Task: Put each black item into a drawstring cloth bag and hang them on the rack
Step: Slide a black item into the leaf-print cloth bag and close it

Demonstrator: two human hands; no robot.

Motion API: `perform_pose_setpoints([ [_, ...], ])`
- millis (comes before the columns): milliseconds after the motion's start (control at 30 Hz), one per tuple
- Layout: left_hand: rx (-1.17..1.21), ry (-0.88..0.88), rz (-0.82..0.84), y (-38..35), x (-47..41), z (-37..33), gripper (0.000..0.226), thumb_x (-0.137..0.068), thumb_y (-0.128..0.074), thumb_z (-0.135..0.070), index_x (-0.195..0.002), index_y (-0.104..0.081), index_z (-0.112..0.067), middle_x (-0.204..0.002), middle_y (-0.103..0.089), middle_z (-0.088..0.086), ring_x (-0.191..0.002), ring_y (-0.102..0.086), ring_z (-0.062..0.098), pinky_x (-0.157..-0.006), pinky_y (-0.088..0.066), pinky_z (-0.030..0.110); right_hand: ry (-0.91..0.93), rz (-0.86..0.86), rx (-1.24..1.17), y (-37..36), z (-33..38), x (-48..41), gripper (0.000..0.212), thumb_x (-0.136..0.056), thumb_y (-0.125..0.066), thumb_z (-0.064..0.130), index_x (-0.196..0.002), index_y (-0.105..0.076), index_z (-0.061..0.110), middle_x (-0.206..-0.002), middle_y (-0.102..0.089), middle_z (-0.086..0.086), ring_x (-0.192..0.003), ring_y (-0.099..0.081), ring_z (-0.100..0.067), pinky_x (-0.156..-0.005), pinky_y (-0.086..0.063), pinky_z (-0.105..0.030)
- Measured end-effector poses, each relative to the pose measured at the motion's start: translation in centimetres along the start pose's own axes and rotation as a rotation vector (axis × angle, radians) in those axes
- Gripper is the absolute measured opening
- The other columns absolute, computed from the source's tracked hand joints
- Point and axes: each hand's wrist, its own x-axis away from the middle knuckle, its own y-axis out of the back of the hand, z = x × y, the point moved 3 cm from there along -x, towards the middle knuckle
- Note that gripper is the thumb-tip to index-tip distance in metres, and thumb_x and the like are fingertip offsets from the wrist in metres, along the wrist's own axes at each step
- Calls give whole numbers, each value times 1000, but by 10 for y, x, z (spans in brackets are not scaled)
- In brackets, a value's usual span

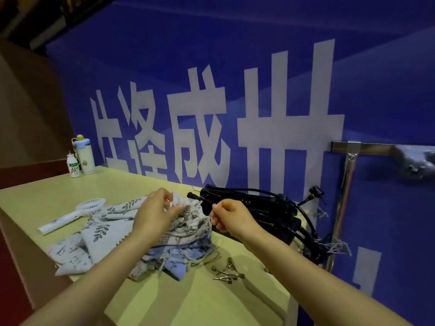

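Fingers of the left hand (155, 211) and right hand (229, 214) pinch the mouth of one bag (188, 222) atop the bag pile (106, 234) at mid-table (35, 196). The black items (259, 212) lie unbagged at the table's right edge beside the rack (348, 175). Judged early: nothing visibly bagged or hung.
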Motion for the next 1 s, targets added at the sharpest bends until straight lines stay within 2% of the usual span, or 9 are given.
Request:
perform_pose_setpoints([
  [100, -204, -37, 38, -6, 0, 6, 30, -84, -64, -41, -103, -56, -19, -101, -51, -2, -94, -53, 21, -74, -44, 32, 4, -20, 31, -7, 1, -6, 17, -97, -48, 16, -85, -59, 13, -78, -63, -3, -61, -52, -10, -60, -45, -21],
  [167, -251, -72, 37, -11, 0, 9, 21, -85, -64, -40, -93, -61, -21, -96, -49, -5, -95, -52, 19, -74, -44, 31, -8, 13, -18, -14, 3, -9, 8, -96, -49, 11, -98, -57, 11, -90, -64, -8, -64, -55, -10, -58, -46, -18],
  [300, -172, -73, -67, -2, -7, 14, 16, -91, -58, -27, -81, -66, -18, -85, -52, 0, -84, -53, 22, -67, -42, 31, -55, 125, -131, -29, 11, -16, 39, -98, -41, 5, -137, -37, 9, -95, -64, -15, -64, -58, -13, -56, -48, -16],
  [433, -47, -89, -194, 25, -17, 0, 20, -96, -48, -25, -77, -53, -18, -66, -50, -3, -64, -50, 20, -53, -31, 29, -111, 244, -267, -49, 25, -24, 56, -98, -42, 5, -148, -17, 10, -113, -67, -21, -78, -65, -19, -76, -55, -26],
  [533, 36, -48, -192, 41, -24, -9, 21, -99, -41, -27, -84, -51, -14, -64, -52, -2, -61, -50, 19, -55, -37, 30, -121, 287, -331, -65, 39, -31, 56, -96, -45, 3, -147, -21, 6, -121, -64, -20, -86, -64, -19, -73, -54, -24],
  [667, 260, 125, -262, 59, -34, -4, 21, -100, -38, -22, -89, -51, -9, -75, -54, 5, -67, -48, 20, -56, -36, 28, -70, 223, -194, -70, 50, -44, 45, -95, -47, 5, -139, -38, 5, -116, -68, -11, -96, -65, -22, -74, -51, -24],
  [833, 439, 255, -286, 67, -39, -1, 18, -99, -37, -21, -90, -49, -9, -82, -50, 10, -76, -46, 22, -59, -36, 29, 34, 241, -42, -76, 63, -50, 50, -90, -53, 4, -138, -41, 15, -83, -69, -7, -66, -61, -12, -54, -50, -17],
  [933, 441, 278, -274, 69, -40, -4, 21, -99, -36, -23, -94, -51, -9, -85, -51, 10, -80, -49, 25, -69, -42, 36, 194, 140, 350, -81, 73, -57, 32, -84, -67, 25, -114, -63, 15, -97, -69, -7, -85, -65, -21, -73, -55, -33],
  [1000, 358, 229, -311, 77, -39, -7, 26, -99, -37, -27, -97, -54, -8, -83, -53, 9, -79, -50, 25, -70, -45, 36, 222, 73, 395, -81, 79, -60, 14, -88, -61, 28, -81, -67, 18, -78, -65, 1, -82, -64, -24, -76, -54, -39],
])
